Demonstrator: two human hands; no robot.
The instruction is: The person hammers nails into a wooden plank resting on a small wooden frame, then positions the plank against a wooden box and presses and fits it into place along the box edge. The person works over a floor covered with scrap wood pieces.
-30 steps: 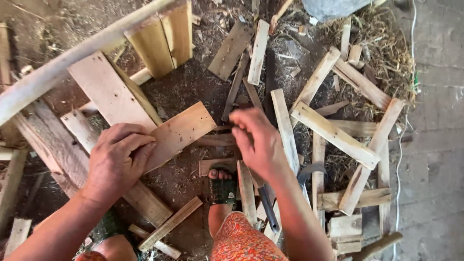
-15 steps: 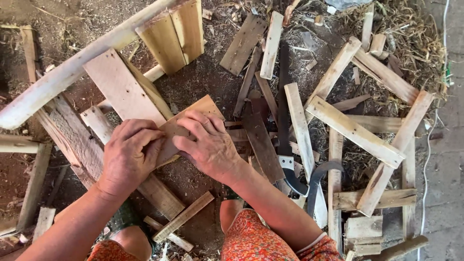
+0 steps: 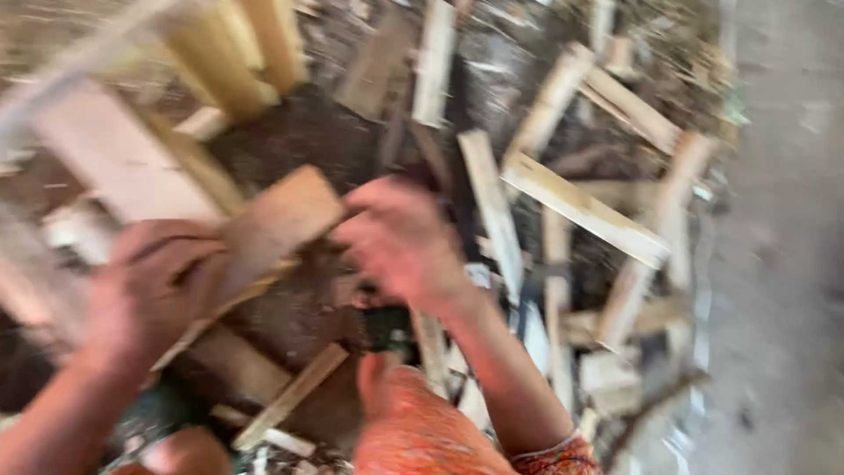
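The view is heavily blurred by motion. My left hand [image 3: 149, 295] grips the lower left end of a short flat wooden board [image 3: 277, 224] that tilts up to the right. My right hand [image 3: 400, 242] is at the board's right edge, fingers curled; whether it grips the board or only touches it is unclear. Both hands are above dark soil strewn with wood offcuts.
Pale planks [image 3: 114, 154] and a wooden frame [image 3: 237, 53] lie at the upper left. Several slats [image 3: 585, 207] are scattered to the right, beside a grey concrete strip [image 3: 782, 237]. A thin strip of wood [image 3: 290, 396] lies near my orange-clad knee [image 3: 422, 435].
The camera has swung, blurring everything. My right hand slid from over the board to its right edge. The left hand keeps hold of the board's left end.
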